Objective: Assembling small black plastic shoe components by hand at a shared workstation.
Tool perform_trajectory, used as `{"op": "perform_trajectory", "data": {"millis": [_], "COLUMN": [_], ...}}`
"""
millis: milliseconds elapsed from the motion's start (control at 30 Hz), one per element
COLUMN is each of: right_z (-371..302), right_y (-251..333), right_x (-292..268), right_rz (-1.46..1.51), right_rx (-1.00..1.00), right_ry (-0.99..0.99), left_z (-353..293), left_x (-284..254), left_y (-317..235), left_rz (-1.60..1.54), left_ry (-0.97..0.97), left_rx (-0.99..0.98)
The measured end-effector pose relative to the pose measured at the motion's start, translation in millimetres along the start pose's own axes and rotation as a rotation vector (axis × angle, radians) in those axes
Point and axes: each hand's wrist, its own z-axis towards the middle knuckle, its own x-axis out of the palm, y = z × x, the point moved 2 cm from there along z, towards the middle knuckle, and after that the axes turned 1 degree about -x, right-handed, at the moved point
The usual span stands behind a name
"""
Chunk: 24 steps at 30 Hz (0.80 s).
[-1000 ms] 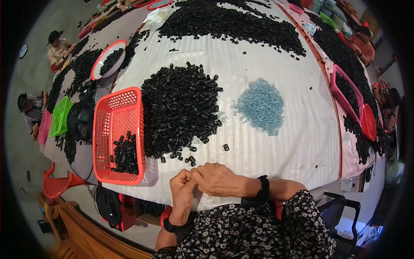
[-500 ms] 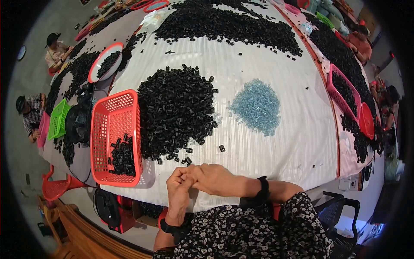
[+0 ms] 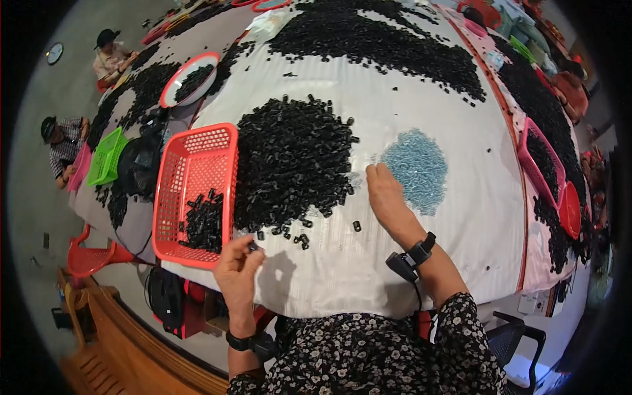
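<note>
My left hand (image 3: 237, 268) is closed in a pinch on a small black plastic part (image 3: 253, 246), just off the near right corner of the red basket (image 3: 232, 178). Several black parts lie in the bottom of that basket. My right hand (image 3: 388, 197) reaches forward with its fingers pressed together at the left edge of a pile of small clear bluish pieces (image 3: 418, 174). Whether anything sits between those fingertips is hidden. A large heap of black parts (image 3: 293, 161) spreads between the basket and my right hand.
One loose black part (image 3: 357, 226) lies on the white cloth (image 3: 336, 270) near my right forearm. More black parts (image 3: 375, 46) cover the far side. A red-rimmed bowl (image 3: 172, 92), a green basket (image 3: 106, 157) and a pink basket (image 3: 526, 155) stand around. People sit at both sides.
My hands were together at the near edge of the cloth and are now apart. The left moved left toward the red basket, the right forward to the bluish pile. The view shifted slightly.
</note>
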Motion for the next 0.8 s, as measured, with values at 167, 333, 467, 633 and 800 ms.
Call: {"op": "perform_trajectory", "data": {"millis": [167, 333, 467, 633, 800], "right_z": [-3, -10, -14, -16, -18], "right_y": [1, 0, -7, -6, -2], "right_x": [2, -6, -1, -11, -11], "right_rz": [0.115, 0.186, 0.215, 0.426, 0.579], "right_rx": [-0.057, -0.013, -0.063, -0.034, 0.014], "right_ry": [-0.088, -0.089, -0.171, -0.252, -0.188], "left_z": [21, 27, 10, -3, -6], "left_x": [-46, -38, -3, 57, 107], "left_y": [-10, -15, -5, 12, 27], "left_rz": [0.639, 0.937, 0.877, 0.695, 0.753], "left_ry": [-0.283, -0.395, -0.103, 0.22, 0.508], "left_rx": [0.151, 0.437, 0.611, 0.588, 0.713]}}
